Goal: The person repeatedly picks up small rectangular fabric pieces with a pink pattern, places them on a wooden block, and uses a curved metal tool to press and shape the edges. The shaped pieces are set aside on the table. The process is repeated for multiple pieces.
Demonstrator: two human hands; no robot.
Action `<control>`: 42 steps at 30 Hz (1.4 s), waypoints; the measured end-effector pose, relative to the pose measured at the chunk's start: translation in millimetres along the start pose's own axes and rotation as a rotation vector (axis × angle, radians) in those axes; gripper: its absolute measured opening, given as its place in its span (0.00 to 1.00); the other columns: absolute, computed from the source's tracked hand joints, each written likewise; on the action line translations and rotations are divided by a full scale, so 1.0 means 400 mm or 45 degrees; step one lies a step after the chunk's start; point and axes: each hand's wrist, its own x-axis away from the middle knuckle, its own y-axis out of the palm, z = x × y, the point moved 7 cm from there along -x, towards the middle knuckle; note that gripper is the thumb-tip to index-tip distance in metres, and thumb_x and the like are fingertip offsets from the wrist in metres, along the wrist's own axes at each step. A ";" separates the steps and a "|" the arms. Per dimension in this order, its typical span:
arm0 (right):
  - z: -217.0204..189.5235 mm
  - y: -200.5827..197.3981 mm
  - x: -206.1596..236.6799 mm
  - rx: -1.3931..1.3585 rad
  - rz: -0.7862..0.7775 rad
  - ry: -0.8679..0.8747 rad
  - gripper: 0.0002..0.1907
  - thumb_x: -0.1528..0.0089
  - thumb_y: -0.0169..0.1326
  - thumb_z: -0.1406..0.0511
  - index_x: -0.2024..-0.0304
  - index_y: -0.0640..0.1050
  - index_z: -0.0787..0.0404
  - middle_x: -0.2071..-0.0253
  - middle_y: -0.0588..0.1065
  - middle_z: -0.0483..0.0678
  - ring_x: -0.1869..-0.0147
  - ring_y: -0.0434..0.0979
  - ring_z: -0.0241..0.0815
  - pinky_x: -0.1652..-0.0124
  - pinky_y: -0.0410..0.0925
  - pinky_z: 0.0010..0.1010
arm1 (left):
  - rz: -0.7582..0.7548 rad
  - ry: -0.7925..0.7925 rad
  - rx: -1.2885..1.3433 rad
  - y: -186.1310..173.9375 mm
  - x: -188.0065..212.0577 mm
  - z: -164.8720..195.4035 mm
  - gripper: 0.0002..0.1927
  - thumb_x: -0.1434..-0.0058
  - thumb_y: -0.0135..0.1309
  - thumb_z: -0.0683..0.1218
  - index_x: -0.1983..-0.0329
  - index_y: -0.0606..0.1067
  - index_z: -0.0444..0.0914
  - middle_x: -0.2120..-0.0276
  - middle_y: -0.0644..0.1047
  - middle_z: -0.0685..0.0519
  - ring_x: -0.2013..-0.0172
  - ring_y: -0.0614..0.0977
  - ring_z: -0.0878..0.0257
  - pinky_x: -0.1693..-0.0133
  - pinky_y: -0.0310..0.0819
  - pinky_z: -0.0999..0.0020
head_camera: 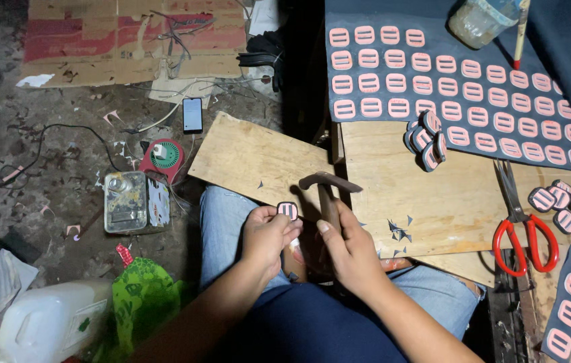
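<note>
We've got one small pink slotted piece [287,210] pinched in our left hand [268,236], up over the knees at the wooden board's [258,158] edge. Right hand [349,250] is wrapped tight around a hammer [329,191], head resting on the board. Rows of matching pink pieces [433,84] sit on dark sheet ahead, red scissors [524,232] off right.

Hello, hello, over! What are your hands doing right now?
Left hand pinching a pink slotted piece. Right hand gripping a hammer, head above the wooden board. Dark scraps lie on the board nearby.
</note>
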 end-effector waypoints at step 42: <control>-0.023 -0.021 -0.009 0.028 0.032 -0.116 0.23 0.33 0.49 0.63 0.38 0.70 0.67 0.57 0.79 0.46 0.53 0.79 0.38 0.53 0.71 0.28 | -0.030 -0.041 -0.011 -0.007 0.001 0.016 0.08 0.39 0.50 0.37 0.58 0.68 0.29 0.62 0.81 0.42 0.61 0.87 0.55 0.56 0.85 0.64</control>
